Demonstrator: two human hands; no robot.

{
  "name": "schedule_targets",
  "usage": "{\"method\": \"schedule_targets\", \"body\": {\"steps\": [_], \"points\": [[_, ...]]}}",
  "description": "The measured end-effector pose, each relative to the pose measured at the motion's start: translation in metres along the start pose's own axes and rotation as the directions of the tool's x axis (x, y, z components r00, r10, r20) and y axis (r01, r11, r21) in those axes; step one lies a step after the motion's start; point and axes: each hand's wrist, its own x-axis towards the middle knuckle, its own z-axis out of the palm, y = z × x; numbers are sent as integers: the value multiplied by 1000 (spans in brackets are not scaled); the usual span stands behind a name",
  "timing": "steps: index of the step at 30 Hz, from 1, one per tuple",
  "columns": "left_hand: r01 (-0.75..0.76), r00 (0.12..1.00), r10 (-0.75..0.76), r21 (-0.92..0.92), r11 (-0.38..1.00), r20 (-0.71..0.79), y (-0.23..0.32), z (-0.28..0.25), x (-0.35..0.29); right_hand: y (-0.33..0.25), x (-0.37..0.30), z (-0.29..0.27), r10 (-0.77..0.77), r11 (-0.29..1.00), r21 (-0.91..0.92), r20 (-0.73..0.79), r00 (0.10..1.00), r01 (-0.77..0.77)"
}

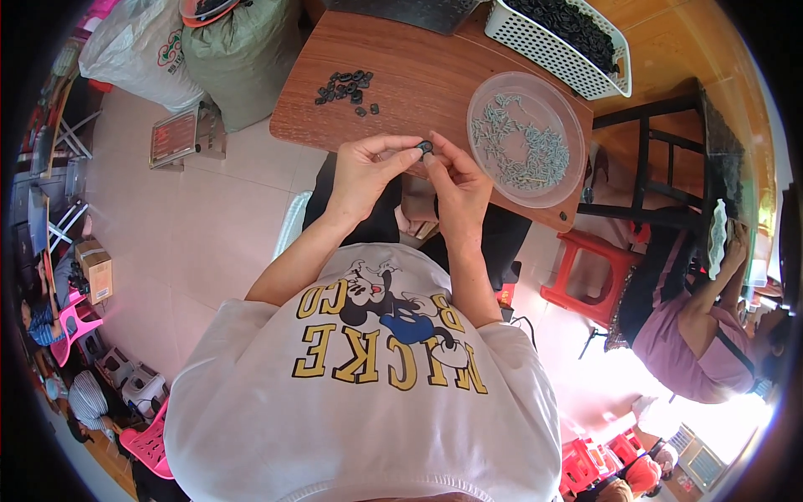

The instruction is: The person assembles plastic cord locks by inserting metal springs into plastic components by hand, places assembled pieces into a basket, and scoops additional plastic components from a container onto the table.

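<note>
A small black ring-shaped part [426, 148] is pinched between the fingertips of the left hand [364, 171] and right hand [456, 188], above the near edge of the wooden desk [418, 84]; its axis cannot be told. Small grey pieces are held in the clear round dish [525, 138], black parts in the white perforated basket [556, 38]. Loose black parts [347, 88] lie on the desk.

— What's the bench [418, 79] made of?
— Wood-look board, reddish brown with a smooth, faintly satin face.
— And the round dish [502, 100] at its right edge?
— Clear plastic, glossy, holding dull grey metal-looking bits [523, 142].
— The basket [544, 46] at the far right corner?
— White perforated plastic, matt. The loose small parts [347, 88] look like matt black plastic.
</note>
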Motion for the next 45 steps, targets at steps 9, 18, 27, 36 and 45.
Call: {"method": "schedule_targets", "body": {"steps": [9,18,27,36,45], "points": [[-85,992,71,137,987,101,12,-5,-3,-8,0,-5,49,988,141,122,991,-66],[-185,974,137,286,940,180,15,-11,-3,-10,-2,-5,43,992,111,144,989,-60],[-240,961,195,237,941,197,9,-10,-4,-7,-7,-3,14,995,95,76,997,-22],[-318,945,276,300,899,175,4,-3,-9,-12,-15,4,-50,995,92,12,999,49],[-515,857,474,333,790,202,0,2,-9,-7,-18,5,-122,987,102,-31,992,124]]}}
